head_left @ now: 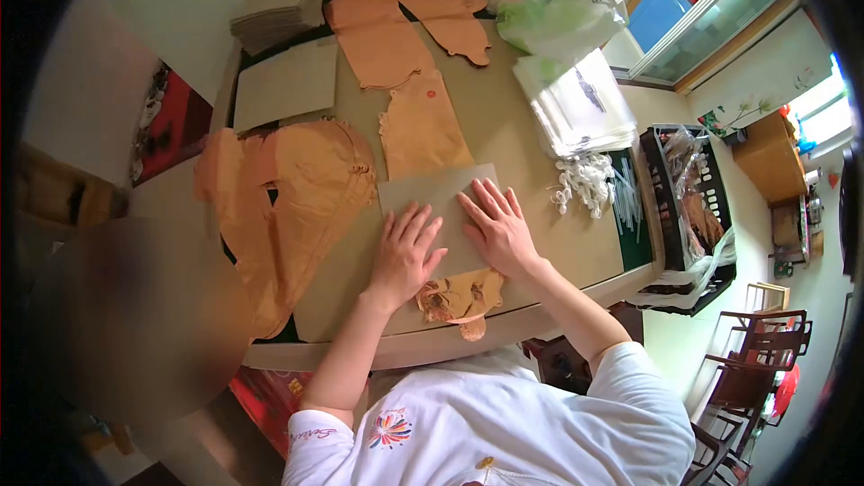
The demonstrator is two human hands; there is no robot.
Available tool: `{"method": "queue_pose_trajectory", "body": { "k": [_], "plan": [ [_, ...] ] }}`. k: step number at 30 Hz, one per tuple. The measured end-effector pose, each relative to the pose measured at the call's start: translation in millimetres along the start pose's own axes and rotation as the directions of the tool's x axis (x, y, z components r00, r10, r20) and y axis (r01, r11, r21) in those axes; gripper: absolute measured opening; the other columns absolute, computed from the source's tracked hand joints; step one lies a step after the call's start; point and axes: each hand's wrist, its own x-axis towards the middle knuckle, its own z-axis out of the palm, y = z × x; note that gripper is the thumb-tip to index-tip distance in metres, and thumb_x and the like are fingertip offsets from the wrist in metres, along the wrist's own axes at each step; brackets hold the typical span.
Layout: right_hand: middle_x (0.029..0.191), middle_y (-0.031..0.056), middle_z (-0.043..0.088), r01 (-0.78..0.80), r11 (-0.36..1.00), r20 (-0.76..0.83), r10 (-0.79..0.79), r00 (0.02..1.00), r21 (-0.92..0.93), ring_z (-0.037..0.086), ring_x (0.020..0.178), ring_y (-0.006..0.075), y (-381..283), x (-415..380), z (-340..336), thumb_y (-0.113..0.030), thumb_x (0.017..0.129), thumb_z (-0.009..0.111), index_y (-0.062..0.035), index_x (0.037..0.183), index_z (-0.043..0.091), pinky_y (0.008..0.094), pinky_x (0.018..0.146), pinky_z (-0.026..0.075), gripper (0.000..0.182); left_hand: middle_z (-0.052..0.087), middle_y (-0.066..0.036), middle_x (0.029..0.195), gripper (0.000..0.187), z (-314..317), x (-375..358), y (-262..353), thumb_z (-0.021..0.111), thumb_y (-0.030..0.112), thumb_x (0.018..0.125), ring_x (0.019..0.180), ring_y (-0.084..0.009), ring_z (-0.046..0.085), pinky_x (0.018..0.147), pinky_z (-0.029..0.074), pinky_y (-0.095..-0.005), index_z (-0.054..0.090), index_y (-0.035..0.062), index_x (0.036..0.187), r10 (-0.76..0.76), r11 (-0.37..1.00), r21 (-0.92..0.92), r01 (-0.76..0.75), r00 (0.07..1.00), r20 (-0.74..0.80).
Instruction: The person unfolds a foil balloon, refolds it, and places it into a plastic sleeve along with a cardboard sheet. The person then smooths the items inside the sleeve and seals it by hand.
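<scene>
A grey cardboard sheet (441, 182) lies on an orange garment (423, 130) near the table's front edge. The garment stretches out beyond the sheet's far side, and a crumpled, patterned part shows below the near side. My left hand (409, 256) rests flat on the sheet's left half, fingers apart. On its right half my right hand (499, 227) also lies flat with fingers spread. The sheet hides the middle of the garment. More orange garments lie on the left (301, 180) and at the far side (382, 31).
Grey cardboard (286, 85) is stacked at the back left. Clear plastic sleeves (580, 108), a bundle of white loops (585, 184) and thin clear strips (627, 198) lie on the right. A black crate (666, 292) stands beyond the right edge. A blurred person (135, 324) is at left.
</scene>
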Motion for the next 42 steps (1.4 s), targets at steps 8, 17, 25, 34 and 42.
{"method": "queue_pose_trajectory", "body": {
  "k": [8, 17, 25, 34, 42],
  "plan": [
    [0.144, 0.0138, 0.041, -0.003, 0.999, -0.004, 0.003, 1.0, 0.034, 0.034, 0.136, 0.0316, -2, 1, -6, -0.026, 0.091, 0.057, -0.0146, 0.136, 0.048, 0.0508, 0.113, 0.022, 0.048, 0.041, -0.013, 0.143, 0.054, -2, 0, 6, 0.067, 0.026, 0.083, 0.135, -0.0346, 0.033, 0.11, 0.023, -0.0564, 0.051, 0.0141, 0.133, -0.03, 0.999, 0.034, 0.029, 0.998, 0.047],
    [0.112, 0.0172, 0.061, -0.008, 0.967, -0.219, 0.065, 0.974, 0.253, 0.055, 0.106, 0.0339, 36, 87, -3, -0.018, 0.088, 0.059, -0.0044, 0.114, 0.06, 0.0437, 0.094, 0.042, 0.029, 0.04, -0.013, 0.144, 0.052, -1, 0, 4, 0.064, 0.027, 0.086, 0.136, -0.0354, 0.031, 0.111, 0.022, -0.0567, 0.05, 0.0149, 0.135, -0.036, 0.999, 0.037, 0.034, 0.998, 0.057],
    [0.081, 0.0156, 0.068, -0.5, 0.751, 0.221, 0.449, 0.866, 0.432, 0.065, 0.08, 0.0315, 41, 138, -3, -0.03, 0.081, 0.066, -0.0019, 0.093, 0.065, 0.0389, 0.071, 0.051, 0.03, 0.04, -0.014, 0.144, 0.051, 4, -2, 2, 0.062, 0.029, 0.088, 0.135, -0.0373, 0.032, 0.109, 0.024, -0.0582, 0.048, 0.0147, 0.135, -0.021, 0.999, 0.041, 0.019, 0.999, 0.044],
    [0.093, 0.0096, 0.066, -0.12, 0.686, -0.024, 0.196, 0.98, 0.717, 0.062, 0.091, 0.0246, 42, 112, -17, -0.01, 0.079, 0.07, -0.0015, 0.087, 0.062, 0.0343, 0.083, 0.048, 0.014, 0.04, -0.015, 0.143, 0.052, 0, -2, 4, 0.06, 0.031, 0.089, 0.134, -0.037, 0.033, 0.109, 0.025, -0.057, 0.046, 0.0149, 0.136, -0.009, 0.997, 0.08, 0.006, 0.999, 0.043],
    [0.12, 0.0128, 0.058, 0.077, 0.843, -0.09, -0.034, 0.995, 0.532, 0.056, 0.111, 0.0277, 61, 39, -27, 0.005, 0.081, 0.061, -0.0056, 0.1, 0.065, 0.0356, 0.094, 0.045, 0.022, 0.049, -0.016, 0.133, 0.049, 10, -4, -3, 0.068, 0.028, 0.078, 0.128, -0.0386, 0.039, 0.111, 0.025, -0.0553, 0.058, 0.0072, 0.121, 0.024, 0.999, 0.032, -0.024, 1.0, 0.005]
  ]
}}
